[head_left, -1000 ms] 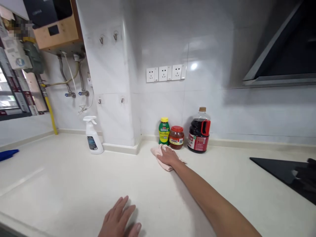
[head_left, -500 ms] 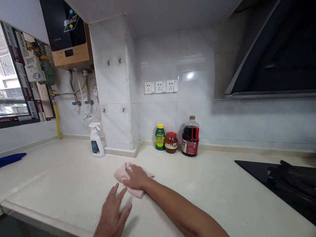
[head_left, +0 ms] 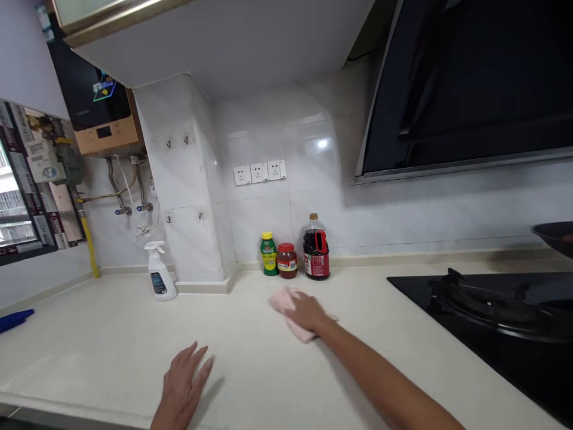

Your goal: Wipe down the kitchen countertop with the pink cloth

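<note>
Under my right hand [head_left: 308,310] a pink cloth [head_left: 301,330] is pressed against the pale countertop [head_left: 250,370]; some of its folds are hidden beneath the palm and fingers, which are slightly blurred. My left hand [head_left: 182,379] is open over the front of the counter, holding nothing, with its thumb apart from the fingers. Behind the cloth, by the wall, stand a green squeeze bottle [head_left: 269,257] with a yellow cap, a red-lidded jar [head_left: 287,263] and a large bottle of dark liquid [head_left: 316,249] with a red handle.
A white spray bottle [head_left: 160,276] stands left, beside the tiled pillar [head_left: 185,239]. The black gas stove [head_left: 447,310] lies to the right, with part of a pan [head_left: 555,234] behind it. Overhead hangs a range hood [head_left: 447,101]. A blue item [head_left: 15,321] lies far left.
My right hand has slid the pink cloth rightward along the counter, nearer the large dark bottle. The view has turned right, showing more of the stove. My left hand stays open.
</note>
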Motion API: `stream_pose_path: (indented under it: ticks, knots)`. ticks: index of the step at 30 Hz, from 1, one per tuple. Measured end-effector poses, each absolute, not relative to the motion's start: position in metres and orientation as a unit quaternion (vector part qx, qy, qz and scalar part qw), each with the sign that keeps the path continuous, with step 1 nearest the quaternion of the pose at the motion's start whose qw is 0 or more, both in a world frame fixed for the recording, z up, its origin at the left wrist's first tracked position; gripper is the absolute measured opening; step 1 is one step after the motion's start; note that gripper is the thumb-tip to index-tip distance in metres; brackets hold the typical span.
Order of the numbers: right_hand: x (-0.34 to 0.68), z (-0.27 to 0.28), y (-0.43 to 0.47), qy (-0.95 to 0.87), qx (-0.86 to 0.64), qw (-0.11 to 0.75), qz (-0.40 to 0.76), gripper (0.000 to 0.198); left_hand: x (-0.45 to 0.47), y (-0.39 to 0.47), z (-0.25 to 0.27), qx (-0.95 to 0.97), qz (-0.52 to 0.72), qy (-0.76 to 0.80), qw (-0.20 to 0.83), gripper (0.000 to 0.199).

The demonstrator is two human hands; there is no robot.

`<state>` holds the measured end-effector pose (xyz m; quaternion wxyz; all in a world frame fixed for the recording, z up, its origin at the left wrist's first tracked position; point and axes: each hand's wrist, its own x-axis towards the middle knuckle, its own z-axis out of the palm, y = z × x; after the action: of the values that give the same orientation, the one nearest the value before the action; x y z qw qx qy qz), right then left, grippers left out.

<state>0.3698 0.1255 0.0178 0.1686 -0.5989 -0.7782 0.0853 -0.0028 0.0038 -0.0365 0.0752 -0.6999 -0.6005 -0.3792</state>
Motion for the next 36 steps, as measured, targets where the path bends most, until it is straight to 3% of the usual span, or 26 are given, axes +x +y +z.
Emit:
stream_pose_path:
  ticks: [6,10,16,22,26,30,36]
  knots:
    - [0.538,-0.016,0.103,-0.608,-0.775,0.171,0.027,0.079,-0.003,0.006,-0.034,-0.710,-0.405,-0.567,0.098,0.058]
    - [0.557,-0.035,0.086,-0.539,-0.831,0.139,-0.008,0.084,0.000,0.002,-0.028,-0.723,-0.404,-0.554,0.088,0.055]
    - [0.426,-0.010,0.060,-0.670,-0.725,0.146,0.058,0.090,0.002,0.001,-0.024,-0.723,-0.414,-0.550,0.057,0.058]
    - [0.255,-0.008,0.006,-0.836,-0.494,0.197,0.135,0.093,0.000,0.009,-0.024,-0.726,-0.401,-0.558,0.039,0.060]
    - [0.217,-0.005,-0.019,-0.889,-0.388,0.197,0.143,0.080,-0.002,0.013,-0.020,-0.735,-0.391,-0.554,0.009,0.058]
    - [0.273,0.011,-0.010,-0.867,-0.450,0.174,0.127,0.068,0.000,0.010,-0.015,-0.729,-0.384,-0.566,0.001,0.057]
    - [0.444,0.010,-0.010,-0.717,-0.672,0.169,0.070,0.073,0.007,0.000,-0.006,-0.730,-0.349,-0.588,0.006,0.055]
